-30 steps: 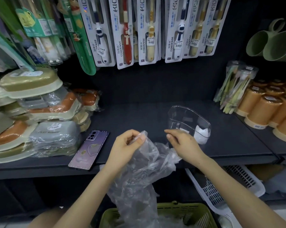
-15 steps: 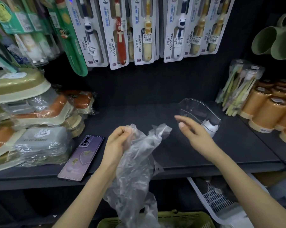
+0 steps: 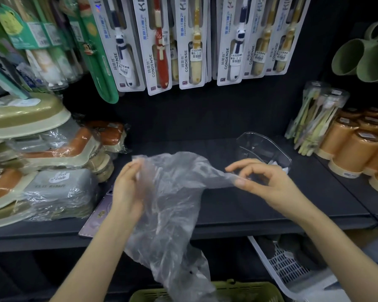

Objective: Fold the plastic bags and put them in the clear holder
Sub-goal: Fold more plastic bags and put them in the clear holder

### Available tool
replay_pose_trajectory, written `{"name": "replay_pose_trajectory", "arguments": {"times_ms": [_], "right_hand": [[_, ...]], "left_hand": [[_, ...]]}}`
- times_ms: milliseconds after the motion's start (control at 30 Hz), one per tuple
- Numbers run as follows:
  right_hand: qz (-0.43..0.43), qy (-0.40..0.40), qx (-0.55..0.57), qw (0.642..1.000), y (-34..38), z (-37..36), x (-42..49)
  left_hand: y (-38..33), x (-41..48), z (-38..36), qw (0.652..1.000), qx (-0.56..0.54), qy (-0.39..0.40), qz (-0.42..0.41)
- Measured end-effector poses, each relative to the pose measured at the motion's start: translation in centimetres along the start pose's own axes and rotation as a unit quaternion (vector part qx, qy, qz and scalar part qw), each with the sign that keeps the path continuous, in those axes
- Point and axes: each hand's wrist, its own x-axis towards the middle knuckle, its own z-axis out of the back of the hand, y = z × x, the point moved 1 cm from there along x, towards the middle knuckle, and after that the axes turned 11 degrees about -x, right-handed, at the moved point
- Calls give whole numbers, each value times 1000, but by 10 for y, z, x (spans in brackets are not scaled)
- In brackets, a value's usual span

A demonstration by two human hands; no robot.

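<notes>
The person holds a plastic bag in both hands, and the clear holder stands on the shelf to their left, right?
Not quite: the head view shows the clear holder standing on the shelf to the right, just behind the right hand. The left hand and right hand do hold the plastic bag.

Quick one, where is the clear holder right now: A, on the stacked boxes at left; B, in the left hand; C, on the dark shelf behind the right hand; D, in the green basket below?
C: the clear holder stands on the dark shelf just beyond the right hand, which pinches the plastic bag.
</notes>
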Motion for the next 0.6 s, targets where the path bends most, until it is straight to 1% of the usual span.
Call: {"name": "replay_pose_trajectory", "arguments": {"times_ms": [100, 133, 200, 300, 367, 400, 433, 467, 500, 533, 567, 600], "right_hand": [[-29, 53, 37, 997, 2, 26, -13], [-41, 71, 46, 996, 3, 34, -16], [-65, 76, 43, 994, -1, 42, -20], [-107, 31, 39, 993, -4, 44, -16], [-161, -18, 66, 985, -7, 41, -7], [-195, -46, 79, 976, -10, 39, -2], [-225, -74, 81, 968, -16, 38, 5], [-246, -107, 67, 961, -21, 35, 12], [-254, -144, 29, 956, -26, 33, 18], [-253, -173, -34, 951, -29, 30, 21], [-243, -190, -116, 944, -30, 28, 21], [-227, -195, -176, 938, -28, 25, 19]], "left_hand": [[-18, 7, 9, 999, -37, -3, 3], [-22, 9, 11, 999, -48, 9, 2], [-28, 8, 10, 999, -35, 38, 2], [-29, 0, 5, 999, 12, 39, -23], [-28, -2, 2, 996, 58, 35, -66], [-27, -1, 1, 988, 115, 32, -100], [-24, 2, 2, 971, 191, 30, -140], [-20, 8, 3, 945, 270, 28, -179], [-14, 15, 3, 918, 336, 27, -208], [-7, 23, 4, 898, 378, 21, -225], [0, 32, 3, 886, 401, 12, -232], [7, 42, 2, 882, 413, 2, -229]]}}
